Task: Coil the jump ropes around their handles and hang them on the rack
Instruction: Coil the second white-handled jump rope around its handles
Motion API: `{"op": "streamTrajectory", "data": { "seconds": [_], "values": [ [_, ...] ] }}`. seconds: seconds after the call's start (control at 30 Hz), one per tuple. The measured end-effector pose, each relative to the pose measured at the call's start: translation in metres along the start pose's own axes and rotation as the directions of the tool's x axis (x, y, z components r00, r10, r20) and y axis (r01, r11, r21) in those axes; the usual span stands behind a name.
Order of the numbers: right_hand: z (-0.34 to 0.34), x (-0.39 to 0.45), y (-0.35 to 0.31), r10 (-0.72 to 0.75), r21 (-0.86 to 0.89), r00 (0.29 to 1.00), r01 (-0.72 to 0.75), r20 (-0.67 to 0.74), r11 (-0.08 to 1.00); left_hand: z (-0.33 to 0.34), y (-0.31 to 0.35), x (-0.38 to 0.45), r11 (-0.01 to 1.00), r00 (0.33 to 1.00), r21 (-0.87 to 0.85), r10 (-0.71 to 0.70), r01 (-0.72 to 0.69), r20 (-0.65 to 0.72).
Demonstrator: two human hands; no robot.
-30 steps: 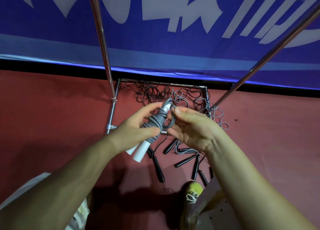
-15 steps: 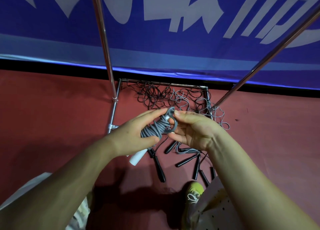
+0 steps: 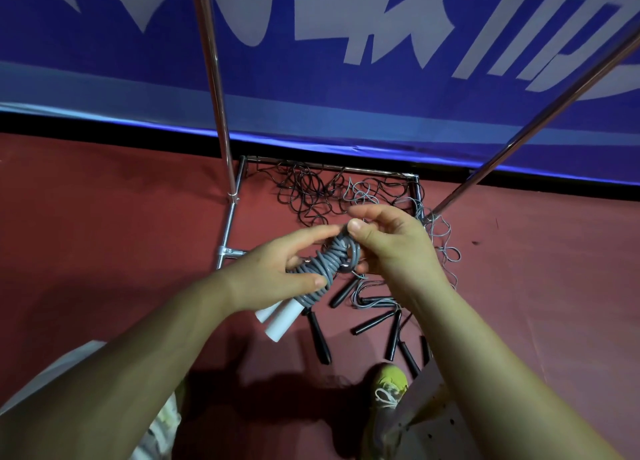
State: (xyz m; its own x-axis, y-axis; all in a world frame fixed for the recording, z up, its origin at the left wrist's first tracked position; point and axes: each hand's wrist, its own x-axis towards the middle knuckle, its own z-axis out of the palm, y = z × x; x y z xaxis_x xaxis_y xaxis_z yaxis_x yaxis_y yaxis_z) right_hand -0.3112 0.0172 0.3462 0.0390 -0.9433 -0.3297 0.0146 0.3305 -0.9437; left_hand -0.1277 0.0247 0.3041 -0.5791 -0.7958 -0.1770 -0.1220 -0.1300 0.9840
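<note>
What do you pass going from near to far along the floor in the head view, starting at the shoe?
Yellow-green shoe → black handles → tangled black and grey ropes → rack's rear base bar → blue banner.

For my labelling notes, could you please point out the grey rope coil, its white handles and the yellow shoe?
grey rope coil (image 3: 329, 262): head view, middle of the wraps.
white handles (image 3: 282, 322): head view, nearer handle's free end.
yellow shoe (image 3: 389, 378): head view, toe.

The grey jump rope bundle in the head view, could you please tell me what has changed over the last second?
The right hand has lifted, its thumb now pinching the rope's end above the grey jump rope bundle. The left hand keeps gripping the coils, white handles pointing down. Black-handled ropes lie unmoved on the floor.
</note>
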Motion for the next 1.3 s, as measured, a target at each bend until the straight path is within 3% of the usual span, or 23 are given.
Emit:
{"op": "streamTrajectory", "data": {
  "seconds": [0.13, 0.33, 0.5, 0.63, 0.73, 0.9, 1.07, 1.3],
  "values": [
    [-0.002, 0.001, -0.002, -0.152, -0.268, 0.988, 0.142, -0.017, 0.953, 0.002, -0.001, -0.002, 0.99, 1.0, -0.143, 0.012, -0.011, 0.007],
    [-0.001, 0.0, 0.004, -0.172, -0.275, 0.982, 0.145, -0.077, 0.951, 0.005, -0.002, 0.004, 0.992, 1.0, -0.126, 0.006, -0.006, -0.003],
    [-0.012, -0.002, 0.001, -0.081, -0.173, 0.989, 0.103, 0.127, 0.98, 0.001, -0.003, 0.003, 0.979, 1.0, -0.205, 0.006, -0.008, -0.012],
    [-0.015, 0.004, 0.003, -0.257, -0.309, 0.956, 0.289, 0.141, 0.906, -0.002, 0.0, 0.003, 0.966, 1.0, -0.26, 0.005, -0.011, -0.022],
    [-0.014, 0.006, 0.005, -0.314, -0.388, 0.941, 0.339, 0.129, 0.857, -0.004, 0.001, 0.003, 0.964, 1.0, -0.266, 0.015, -0.021, -0.025],
    [-0.012, 0.005, 0.005, -0.186, -0.14, 0.972, 0.206, 0.14, 0.969, -0.004, 0.005, 0.0, 0.981, 0.999, -0.192, 0.038, -0.033, 0.021],
    [-0.013, 0.0, 0.001, -0.008, -0.115, 0.984, 0.029, 0.179, 0.993, -0.005, 0.007, -0.003, 0.997, 0.997, -0.068, 0.034, -0.029, 0.066],
    [-0.003, -0.003, -0.002, 0.004, 0.164, 1.0, -0.009, 0.03, 0.986, 0.009, 0.009, -0.001, 0.995, 0.996, -0.053, 0.081, -0.079, 0.033]
  ]
}}
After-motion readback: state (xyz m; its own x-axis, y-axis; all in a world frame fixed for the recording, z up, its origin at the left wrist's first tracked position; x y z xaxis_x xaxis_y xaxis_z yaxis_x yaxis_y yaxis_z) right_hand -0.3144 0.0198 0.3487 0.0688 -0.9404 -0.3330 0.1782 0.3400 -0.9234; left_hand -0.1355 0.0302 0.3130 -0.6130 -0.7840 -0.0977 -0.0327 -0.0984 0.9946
